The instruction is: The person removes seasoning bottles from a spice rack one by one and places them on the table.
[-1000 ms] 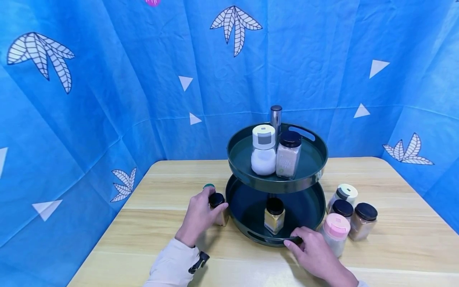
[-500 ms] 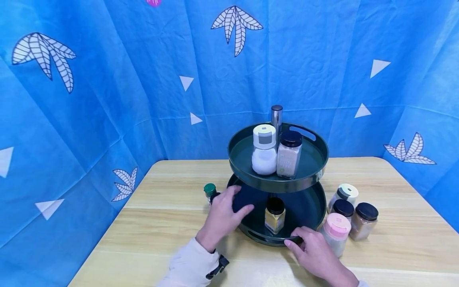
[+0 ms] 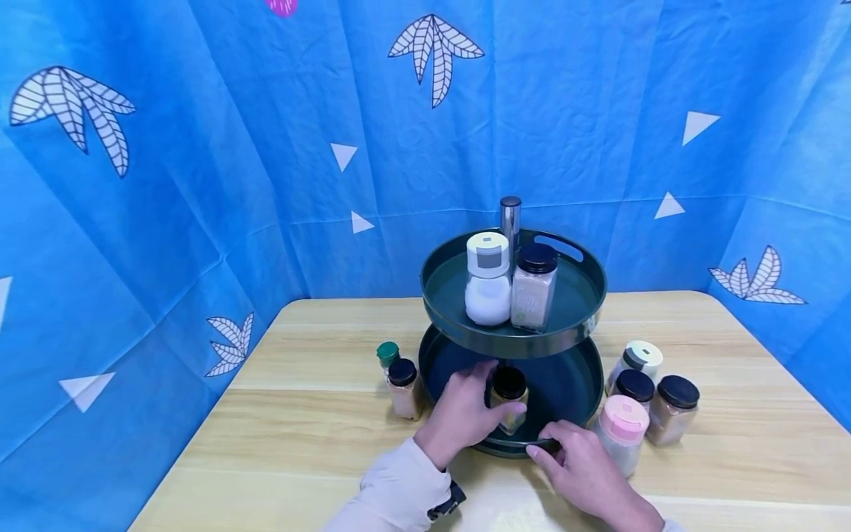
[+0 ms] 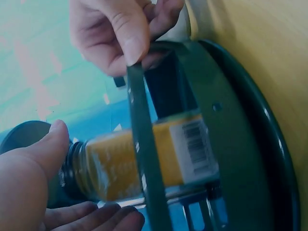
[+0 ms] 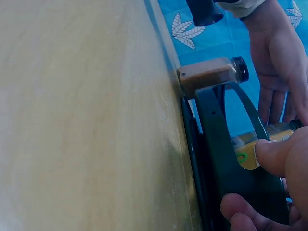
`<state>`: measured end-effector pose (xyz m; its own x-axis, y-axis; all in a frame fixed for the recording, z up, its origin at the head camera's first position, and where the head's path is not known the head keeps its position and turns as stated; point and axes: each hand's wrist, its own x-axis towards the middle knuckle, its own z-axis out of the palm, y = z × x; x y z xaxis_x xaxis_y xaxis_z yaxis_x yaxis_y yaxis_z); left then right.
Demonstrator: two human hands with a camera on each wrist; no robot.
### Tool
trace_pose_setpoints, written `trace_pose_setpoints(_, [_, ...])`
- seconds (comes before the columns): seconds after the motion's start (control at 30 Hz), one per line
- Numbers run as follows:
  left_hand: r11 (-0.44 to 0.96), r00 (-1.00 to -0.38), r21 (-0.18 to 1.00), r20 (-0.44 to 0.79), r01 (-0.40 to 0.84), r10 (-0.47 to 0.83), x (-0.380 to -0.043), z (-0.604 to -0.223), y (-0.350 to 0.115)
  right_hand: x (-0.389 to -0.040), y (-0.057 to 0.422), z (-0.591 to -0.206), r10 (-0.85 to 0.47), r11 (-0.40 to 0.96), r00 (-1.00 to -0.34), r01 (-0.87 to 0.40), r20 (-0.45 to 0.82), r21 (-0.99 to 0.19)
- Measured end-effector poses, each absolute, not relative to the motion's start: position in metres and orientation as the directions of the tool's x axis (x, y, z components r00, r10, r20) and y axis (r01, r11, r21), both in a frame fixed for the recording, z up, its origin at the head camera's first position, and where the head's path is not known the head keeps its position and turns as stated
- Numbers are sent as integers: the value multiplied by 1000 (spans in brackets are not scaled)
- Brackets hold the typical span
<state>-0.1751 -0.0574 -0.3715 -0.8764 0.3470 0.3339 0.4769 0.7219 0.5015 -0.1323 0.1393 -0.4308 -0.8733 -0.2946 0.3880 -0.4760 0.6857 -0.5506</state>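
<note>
A dark green two-tier round tray (image 3: 459, 436) stands on the table. On its lower tier is a jar of yellow powder with a black lid (image 3: 510, 383), its barcode label showing in the left wrist view. My left hand (image 3: 463, 414) is around this jar, thumb in front and fingers behind; the fingers look fairly straight, with no firm grip visible. My right hand (image 3: 585, 465) grips the lower tier's front rim at the handle slot, thumb over the edge. The right wrist view shows the right thumb (image 5: 274, 156) on that rim.
The upper tier holds a white-capped jar (image 3: 488, 295) and a black-lidded jar (image 3: 534, 292). Left of the tray stand a green-capped bottle (image 3: 388, 353) and a black-lidded jar (image 3: 404, 395). On the right several jars cluster, including a pink-capped one (image 3: 623, 428) close to my right hand.
My left hand has left the black-lidded jar on the left and moved right, over the lower tier, to the yellow powder jar. The right hand stays on the rim.
</note>
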Motion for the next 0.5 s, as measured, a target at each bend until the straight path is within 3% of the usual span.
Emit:
trace_pose_setpoints(0.3, [777,-886,440,329,450,327,-176,-376,-47,-132,139,-432,-282,692,-872,-473,400,-545])
trace_pose_setpoints(0.5, [766,-889,469,354,439,292,-175,-378,-47,-132,139,-430,-287,690,-883,-460,372,-559])
